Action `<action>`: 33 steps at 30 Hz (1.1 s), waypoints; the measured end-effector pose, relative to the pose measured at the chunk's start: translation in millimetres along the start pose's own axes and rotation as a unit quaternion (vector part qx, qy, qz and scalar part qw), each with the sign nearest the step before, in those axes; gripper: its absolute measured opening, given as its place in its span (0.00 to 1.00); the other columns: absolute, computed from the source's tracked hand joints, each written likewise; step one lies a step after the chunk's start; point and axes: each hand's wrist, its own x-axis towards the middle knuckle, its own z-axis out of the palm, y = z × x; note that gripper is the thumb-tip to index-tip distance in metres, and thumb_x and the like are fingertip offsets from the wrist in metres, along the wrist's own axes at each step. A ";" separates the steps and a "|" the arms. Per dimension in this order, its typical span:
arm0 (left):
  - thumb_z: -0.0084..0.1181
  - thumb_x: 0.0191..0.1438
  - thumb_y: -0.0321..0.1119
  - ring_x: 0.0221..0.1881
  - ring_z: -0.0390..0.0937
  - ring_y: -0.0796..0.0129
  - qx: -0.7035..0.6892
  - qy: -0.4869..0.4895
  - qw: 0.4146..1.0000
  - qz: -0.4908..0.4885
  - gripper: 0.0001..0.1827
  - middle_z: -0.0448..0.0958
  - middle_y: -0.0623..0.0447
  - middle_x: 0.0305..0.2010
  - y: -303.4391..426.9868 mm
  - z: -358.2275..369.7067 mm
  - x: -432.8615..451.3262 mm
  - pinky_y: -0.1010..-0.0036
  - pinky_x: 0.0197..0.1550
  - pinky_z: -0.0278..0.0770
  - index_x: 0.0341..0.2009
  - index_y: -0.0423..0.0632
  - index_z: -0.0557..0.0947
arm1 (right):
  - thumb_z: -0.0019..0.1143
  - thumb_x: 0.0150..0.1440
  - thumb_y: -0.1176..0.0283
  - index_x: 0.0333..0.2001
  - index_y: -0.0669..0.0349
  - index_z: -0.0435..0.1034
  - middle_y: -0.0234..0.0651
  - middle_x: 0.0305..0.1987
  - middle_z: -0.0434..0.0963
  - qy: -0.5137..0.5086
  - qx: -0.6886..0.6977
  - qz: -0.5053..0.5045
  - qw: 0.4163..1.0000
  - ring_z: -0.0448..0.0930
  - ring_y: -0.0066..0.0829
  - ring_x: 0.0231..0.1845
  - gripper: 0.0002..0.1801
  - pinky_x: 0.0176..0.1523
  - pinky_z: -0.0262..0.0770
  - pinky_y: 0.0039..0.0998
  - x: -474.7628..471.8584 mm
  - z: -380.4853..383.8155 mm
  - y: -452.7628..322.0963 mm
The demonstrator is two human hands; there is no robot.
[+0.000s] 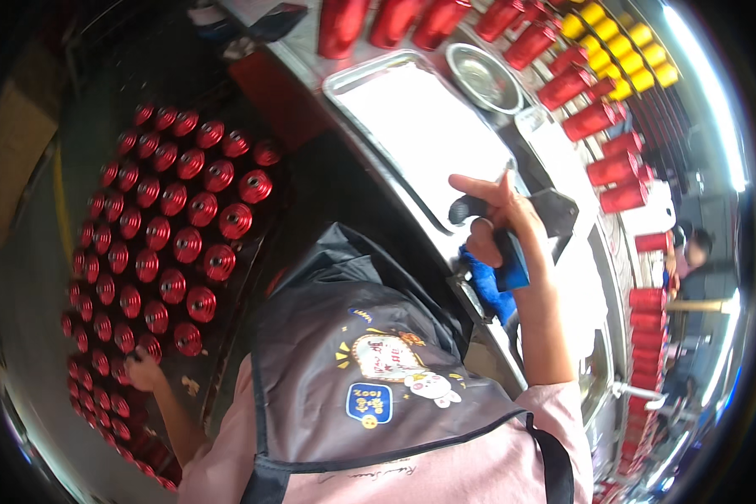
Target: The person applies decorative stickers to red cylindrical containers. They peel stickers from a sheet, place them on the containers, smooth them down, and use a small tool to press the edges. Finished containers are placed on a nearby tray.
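Note:
My left hand [143, 372] is at the lower left, its fingers curled at one of the red ridged metal parts [148, 348]; a small dark piece shows at the fingertips. Whether it grips anything is unclear. These round parts stand in rows on a dark rack or board. On the right, my right hand [504, 211] is closed round a blue and black hand tool [512, 264] with a dark plate at one side, while one finger points out. The hand is above the edge of a metal tray [384, 165] with a glaring white surface. A blue cloth [488, 290] lies just below the hand.
A metal bowl [485, 79] stands beyond the tray. Red cylinders [564, 87] line the bench's far side, with yellow cylinders [630, 62] behind. The metal bench edge [378, 176] runs diagonally before me. Another person [693, 249] works at the far right.

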 end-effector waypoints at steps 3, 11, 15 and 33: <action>0.59 0.58 0.50 0.39 0.79 0.44 -0.100 0.027 0.994 -0.031 0.22 0.80 0.40 0.37 49.5 -37.0 50.2 0.54 0.37 0.76 0.38 0.40 0.82 | 0.28 0.70 0.42 0.62 0.71 0.65 0.25 0.08 0.58 -0.047 0.069 -0.009 0.996 0.56 0.15 0.10 0.40 0.19 0.53 0.20 -4.8 -12.6 8.2; 0.55 0.61 0.37 0.30 0.78 0.58 -0.579 -0.046 0.803 0.130 0.11 0.80 0.44 0.32 319.3 -237.0 60.4 0.67 0.31 0.75 0.37 0.43 0.81 | 0.33 0.65 0.35 0.34 0.61 0.78 0.31 0.08 0.65 0.296 -0.168 0.178 0.923 0.61 0.22 0.06 0.39 0.12 0.53 0.22 -10.8 -83.4 52.2; 0.60 0.51 0.29 0.46 0.74 0.53 -0.714 0.103 0.604 0.339 0.09 0.77 0.48 0.47 431.3 -290.5 -4.6 0.61 0.50 0.72 0.38 0.42 0.81 | 0.53 0.61 0.75 0.44 0.64 0.78 0.31 0.37 0.76 0.133 -0.370 -0.125 0.911 0.74 0.21 0.39 0.10 0.44 0.71 0.21 -16.6 -166.6 90.5; 0.62 0.42 0.24 0.40 0.80 0.52 -0.748 -0.124 0.393 0.521 0.03 0.81 0.44 0.46 485.0 -357.3 -121.4 0.58 0.49 0.75 0.20 0.40 0.82 | 0.57 0.60 0.78 0.54 0.65 0.73 0.36 0.50 0.77 0.275 -0.287 -0.071 0.915 0.75 0.25 0.50 0.17 0.58 0.69 0.25 -76.1 -82.0 83.9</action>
